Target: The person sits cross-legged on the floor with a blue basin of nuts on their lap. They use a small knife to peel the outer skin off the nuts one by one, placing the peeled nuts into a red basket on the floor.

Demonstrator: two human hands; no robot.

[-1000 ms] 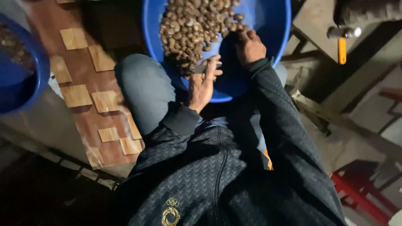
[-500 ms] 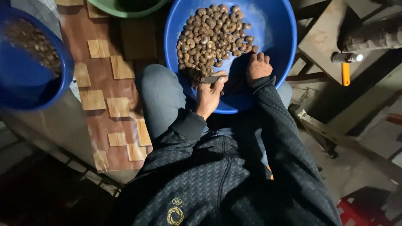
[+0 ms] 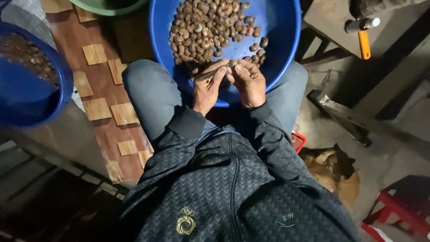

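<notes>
Small nut (image 3: 231, 66), brown, mostly hidden, sits pinched in right hand (image 3: 250, 83) fingertips at near rim of big blue bowl (image 3: 286, 49) on the lap. Thin knife (image 3: 209, 74) in left hand (image 3: 207, 89), fingers pressed together round the handle end; blade's long axis runs left-to-right, slightly up, tip meeting the nut. Both hands touch at the nut, right one nearer it. Just beyond, w/in the bowl: heap of brown curved nuts (image 3: 208, 29). Left: 2nd blue bowl (image 3: 53, 103) w/ darker bits, green bowl (image 3: 107, 6) at top, wood-pattern floor (image 3: 101, 85). Right: yellow-handled tool (image 3: 363, 42) on a desk (image 3: 331, 20), red stool (image 3: 394, 210), dog (image 3: 333, 172) lying on the ground.
</notes>
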